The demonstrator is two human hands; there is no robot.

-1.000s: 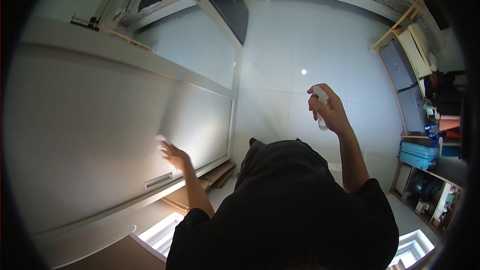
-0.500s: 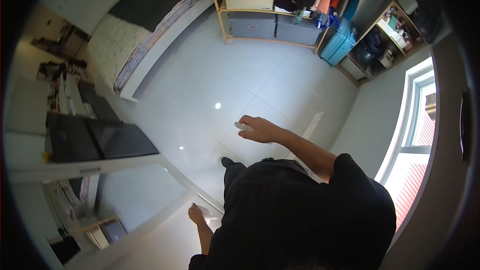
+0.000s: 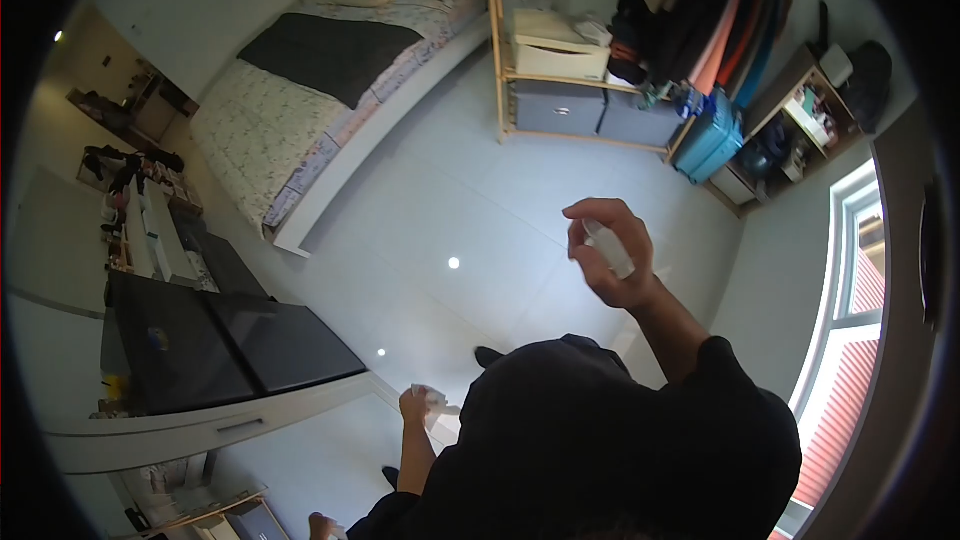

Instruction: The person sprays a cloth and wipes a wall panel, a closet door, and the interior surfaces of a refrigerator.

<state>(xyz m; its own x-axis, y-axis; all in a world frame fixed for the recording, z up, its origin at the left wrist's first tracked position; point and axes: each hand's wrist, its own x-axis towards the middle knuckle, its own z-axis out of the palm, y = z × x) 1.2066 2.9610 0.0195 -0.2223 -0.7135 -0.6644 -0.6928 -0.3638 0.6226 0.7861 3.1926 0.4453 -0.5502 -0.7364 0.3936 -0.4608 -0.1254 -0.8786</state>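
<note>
A small translucent white bottle (image 3: 612,250) stands tilted in my right hand (image 3: 635,230). The thumb and fingers curl round it, and the index finger arches over its top, so its cap is hidden. My left hand (image 3: 411,406) is lower, close to my body, with its fingers closed on a white cloth or tissue (image 3: 434,399) that hangs out past them. Beside that hand is a mirrored panel (image 3: 290,470) with a handle (image 3: 240,427) on its pale frame; part of my hand shows in the reflection.
A bed (image 3: 270,130) with a dark blanket lies at the upper left. A clothes rack (image 3: 497,90) with storage boxes, a blue suitcase (image 3: 707,145) and a shelf unit (image 3: 790,105) line the far side. A window (image 3: 840,340) is at right, a dark glossy cabinet (image 3: 180,340) at left.
My right hand has risen and moved right, turning so the bottle shows more fully. My left hand has come up, and the white cloth is now visible. The view has shifted.
</note>
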